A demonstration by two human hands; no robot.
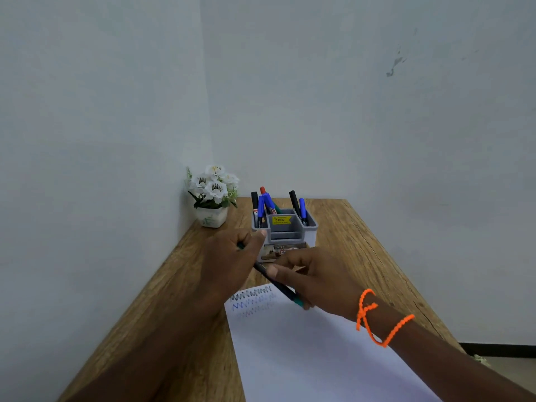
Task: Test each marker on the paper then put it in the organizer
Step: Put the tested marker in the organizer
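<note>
A dark marker with green ends [280,285] slants above the top of the white paper [304,352]. My left hand [229,259] is closed around its upper end, and my right hand [313,278] pinches the lower part of its barrel. Whether the cap is on cannot be told. The paper carries three scribbled test lines [252,301], black, blue and faint purple. Behind the hands stands the grey organizer [310,227], with several black, blue and red markers upright in its side slots.
A small white pot of white flowers [213,195] sits in the wall corner at the back left of the wooden table [362,245]. Walls close the left and far sides. An orange beaded band circles my right wrist [377,317].
</note>
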